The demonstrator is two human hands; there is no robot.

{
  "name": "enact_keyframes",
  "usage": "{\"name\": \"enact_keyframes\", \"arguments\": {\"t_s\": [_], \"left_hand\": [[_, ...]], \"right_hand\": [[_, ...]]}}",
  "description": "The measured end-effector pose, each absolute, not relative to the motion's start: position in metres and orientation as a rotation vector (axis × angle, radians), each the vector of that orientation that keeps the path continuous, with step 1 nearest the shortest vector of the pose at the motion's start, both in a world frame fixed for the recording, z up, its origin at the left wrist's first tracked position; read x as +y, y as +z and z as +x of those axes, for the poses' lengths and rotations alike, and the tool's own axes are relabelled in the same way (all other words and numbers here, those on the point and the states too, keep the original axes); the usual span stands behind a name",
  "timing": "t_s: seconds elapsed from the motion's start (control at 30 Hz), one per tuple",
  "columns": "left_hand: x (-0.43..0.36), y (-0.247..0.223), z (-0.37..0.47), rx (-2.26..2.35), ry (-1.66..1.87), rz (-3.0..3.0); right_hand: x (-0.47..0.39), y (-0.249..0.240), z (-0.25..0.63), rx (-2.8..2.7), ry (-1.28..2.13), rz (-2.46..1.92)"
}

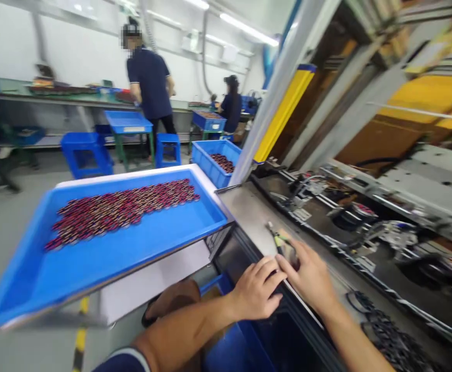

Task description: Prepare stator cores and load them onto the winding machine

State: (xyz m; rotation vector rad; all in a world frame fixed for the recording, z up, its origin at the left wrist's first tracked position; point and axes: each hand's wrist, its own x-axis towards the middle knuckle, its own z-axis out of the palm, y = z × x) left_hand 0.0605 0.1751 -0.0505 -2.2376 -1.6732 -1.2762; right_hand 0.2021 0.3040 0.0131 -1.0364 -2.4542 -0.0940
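Observation:
A small pair of pliers [278, 239] with yellow-green handles points away from me over the metal ledge of the machine. My right hand [307, 271] curls around its handle end, with thumb and index finger on either side. The palm hides part of the handles. Just left of it, my left hand [255, 289] rests over the dark front edge of the ledge, fingers loosely bent and a little apart. Its fingertips are close to my right thumb, and I see nothing clearly held in it.
A blue tray [164, 230] with rows of red and dark ring-like parts stands at the left. Behind it is a blue bin [214, 165] of similar parts. Machine tracks [322, 237] and a black cable chain [392, 330] run along the right. Two people work farther back.

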Motion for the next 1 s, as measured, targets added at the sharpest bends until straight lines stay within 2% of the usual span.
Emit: {"name": "enact_keyframes", "arguments": {"t_s": [0.2, 0.4, 0.5, 0.77, 0.87, 1.0], "left_hand": [[0.182, -0.081, 0.064, -1.453, -1.566, -1.932], [0.190, -0.084, 0.051, -1.348, -1.486, -1.871], [0.188, -0.061, 0.042, -1.389, -1.419, -2.019], [0.179, 0.065, 0.003, -1.698, -1.202, -2.484], [0.195, 0.079, -0.016, -1.735, -1.171, -2.468], [0.217, 0.074, -0.035, -1.870, -1.132, -2.378]], "right_hand": [[0.280, 0.013, 0.198, -2.352, -0.100, -1.087], [0.272, 0.025, 0.191, -2.361, -0.041, -1.134], [0.274, 0.027, 0.190, -2.385, 0.037, -1.177], [0.275, 0.064, 0.177, -2.338, 0.594, -1.346], [0.278, 0.077, 0.181, -2.215, 0.888, -1.436], [0.283, 0.091, 0.194, -1.932, 1.357, -1.500]]}}
